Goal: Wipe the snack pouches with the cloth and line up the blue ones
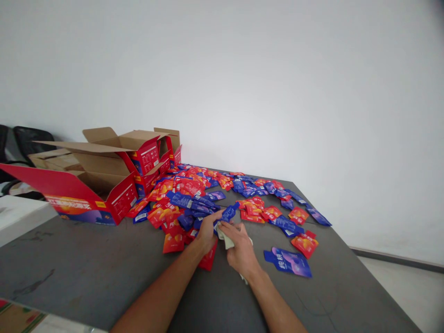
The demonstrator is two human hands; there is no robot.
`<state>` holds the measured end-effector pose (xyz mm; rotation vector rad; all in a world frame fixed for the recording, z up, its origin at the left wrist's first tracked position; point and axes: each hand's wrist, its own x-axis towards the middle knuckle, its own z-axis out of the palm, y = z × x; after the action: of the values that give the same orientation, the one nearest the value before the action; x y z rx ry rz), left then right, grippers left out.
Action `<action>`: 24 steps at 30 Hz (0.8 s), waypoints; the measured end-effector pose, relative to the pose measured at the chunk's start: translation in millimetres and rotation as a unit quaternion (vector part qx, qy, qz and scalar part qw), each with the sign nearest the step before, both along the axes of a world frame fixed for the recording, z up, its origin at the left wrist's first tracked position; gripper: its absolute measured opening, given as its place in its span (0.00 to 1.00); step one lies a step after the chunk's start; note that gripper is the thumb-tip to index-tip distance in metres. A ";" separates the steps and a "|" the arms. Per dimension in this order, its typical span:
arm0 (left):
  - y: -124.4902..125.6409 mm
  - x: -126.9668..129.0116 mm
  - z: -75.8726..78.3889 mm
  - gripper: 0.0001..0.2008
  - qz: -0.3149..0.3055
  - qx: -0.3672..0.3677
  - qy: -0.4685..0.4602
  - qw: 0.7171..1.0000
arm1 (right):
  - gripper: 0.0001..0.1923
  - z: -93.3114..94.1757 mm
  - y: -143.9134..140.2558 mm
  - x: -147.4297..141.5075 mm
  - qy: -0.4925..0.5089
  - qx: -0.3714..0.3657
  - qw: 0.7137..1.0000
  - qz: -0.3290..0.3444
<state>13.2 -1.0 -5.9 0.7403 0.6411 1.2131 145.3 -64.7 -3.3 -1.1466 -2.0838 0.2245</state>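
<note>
A blue pouch (229, 212) is gripped in my left hand (208, 231), its narrow end pointing up and to the right. My right hand (239, 245) closes round a pale cloth (226, 238) and presses it against the pouch's lower part, which the fingers partly hide. Just left of my hands, several red and blue pouches (173, 226) lie heaped. One red pouch (209, 256) sits under my left wrist. To the right, a single blue pouch (289, 262) lies flat, with a red pouch (305, 243) behind it.
Open red cardboard boxes (121, 199) stand at the left of the grey table (104, 268). More pouches (255, 185) spread along the back, near the white wall (243, 92). A white box (24, 215) is at the left edge, with a black chair (31, 138) beyond.
</note>
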 end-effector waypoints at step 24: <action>-21.8 9.8 -16.7 0.21 0.041 0.381 0.637 0.669 | 0.15 27.9 -8.2 37.9 -0.205 -0.183 0.884 -0.379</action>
<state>23.0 -22.8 -22.7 2.3984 1.3038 0.8435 183.3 -72.9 24.6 -2.3132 -1.7827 -0.0155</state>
